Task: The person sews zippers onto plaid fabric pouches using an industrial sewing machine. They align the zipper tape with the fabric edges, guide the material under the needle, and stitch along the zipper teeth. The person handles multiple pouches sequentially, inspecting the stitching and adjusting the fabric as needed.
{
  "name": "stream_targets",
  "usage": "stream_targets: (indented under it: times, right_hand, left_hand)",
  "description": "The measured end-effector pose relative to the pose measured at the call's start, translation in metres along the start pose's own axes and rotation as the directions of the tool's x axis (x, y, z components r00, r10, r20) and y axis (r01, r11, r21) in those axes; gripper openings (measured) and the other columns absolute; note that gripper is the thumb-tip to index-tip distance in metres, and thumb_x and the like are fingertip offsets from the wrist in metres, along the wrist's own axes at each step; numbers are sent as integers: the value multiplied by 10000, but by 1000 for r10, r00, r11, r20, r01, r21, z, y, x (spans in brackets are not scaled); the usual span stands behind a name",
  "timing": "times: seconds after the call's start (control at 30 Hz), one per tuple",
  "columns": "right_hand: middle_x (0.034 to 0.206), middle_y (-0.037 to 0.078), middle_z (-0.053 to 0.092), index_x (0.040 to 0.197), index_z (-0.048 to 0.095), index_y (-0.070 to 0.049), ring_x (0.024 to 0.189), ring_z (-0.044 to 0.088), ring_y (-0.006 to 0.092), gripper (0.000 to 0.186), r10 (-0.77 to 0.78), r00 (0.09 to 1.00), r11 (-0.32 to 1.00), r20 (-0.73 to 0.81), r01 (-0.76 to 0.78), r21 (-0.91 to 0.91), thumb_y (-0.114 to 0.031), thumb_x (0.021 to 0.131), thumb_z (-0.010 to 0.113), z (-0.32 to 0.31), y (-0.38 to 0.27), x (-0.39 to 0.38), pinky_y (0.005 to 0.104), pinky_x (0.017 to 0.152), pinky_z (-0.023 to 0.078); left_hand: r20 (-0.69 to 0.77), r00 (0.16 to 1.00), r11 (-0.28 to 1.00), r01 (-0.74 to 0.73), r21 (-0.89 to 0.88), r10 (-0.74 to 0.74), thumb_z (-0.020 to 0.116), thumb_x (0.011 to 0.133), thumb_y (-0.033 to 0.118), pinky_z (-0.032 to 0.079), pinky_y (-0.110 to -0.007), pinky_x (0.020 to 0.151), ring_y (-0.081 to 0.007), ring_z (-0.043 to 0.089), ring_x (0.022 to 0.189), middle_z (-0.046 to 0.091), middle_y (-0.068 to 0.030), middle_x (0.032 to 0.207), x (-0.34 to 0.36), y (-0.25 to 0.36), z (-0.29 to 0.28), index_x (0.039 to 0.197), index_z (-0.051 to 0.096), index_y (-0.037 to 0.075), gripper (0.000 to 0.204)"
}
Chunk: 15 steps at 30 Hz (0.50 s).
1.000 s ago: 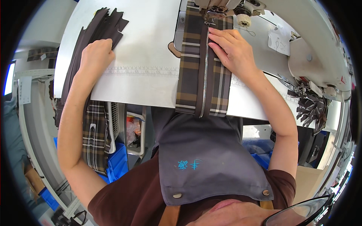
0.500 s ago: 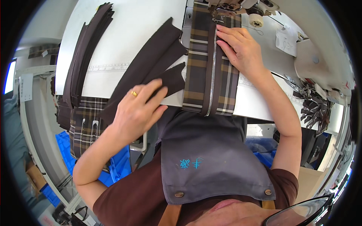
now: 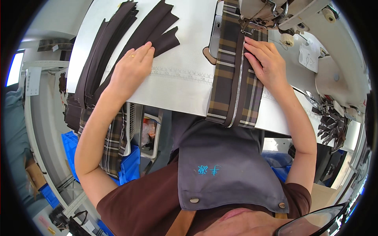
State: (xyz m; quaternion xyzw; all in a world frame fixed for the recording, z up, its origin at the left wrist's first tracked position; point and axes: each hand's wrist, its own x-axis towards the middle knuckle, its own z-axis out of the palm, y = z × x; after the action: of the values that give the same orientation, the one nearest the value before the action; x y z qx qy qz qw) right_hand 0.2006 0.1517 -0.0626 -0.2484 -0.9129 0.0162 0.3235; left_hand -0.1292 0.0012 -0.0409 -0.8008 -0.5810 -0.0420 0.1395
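My left hand (image 3: 132, 72) lies over dark brown cloth pieces (image 3: 151, 27) on the left of the white table, its fingers stretched out and flat. At the sewing machine, my right hand (image 3: 269, 65) rests on a plaid fabric panel (image 3: 222, 94) with extended fingers beside the zipper (image 3: 239, 82). This zipper has silver teeth on dark tape and runs lengthwise along the panel. Its far end sits by the presser foot (image 3: 245, 33). The panel's near end reaches the table's front edge.
A stack of dark strips (image 3: 98, 59) lies at the far left. More plaid fabric (image 3: 112, 145) hangs below it, by a blue bin (image 3: 130, 161). The machine head (image 3: 267, 17) overhangs the panel's far end. Fabric scraps (image 3: 332, 126) hang at the right.
My left hand has moved left and farther away, shifting the dark cloth pieces toward the stack, apart from the plaid panel. My right hand stays beside the zipper. The view has shifted slightly.
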Motion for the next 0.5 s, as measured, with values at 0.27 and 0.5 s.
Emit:
stream_targets:
  times: [0.27, 0.5]
  right_hand:
    - [1127, 17, 669, 1013, 687, -60, 922, 618, 207, 217, 20, 999, 999, 35, -21, 30, -86, 798, 699, -4, -1, 0, 302, 781, 518]
    - [1069, 10, 679, 947, 686, -50, 889, 618, 200, 183, -21, 999, 1000, -24, 22, 23, -106, 775, 714, -1, 1, 1, 302, 749, 528]
  left_hand:
    - [154, 580, 210, 511, -833, -800, 623, 858, 65, 493, -275, 746, -130, 627, 772, 677, -52, 824, 43, -13, -61, 953, 659, -2, 122]
    - [-57, 986, 827, 98, -554, -155, 693, 756, -22, 539, -292, 663, -223, 663, 739, 686, -118, 1034, -9, 88, -75, 962, 672, 12, 209]
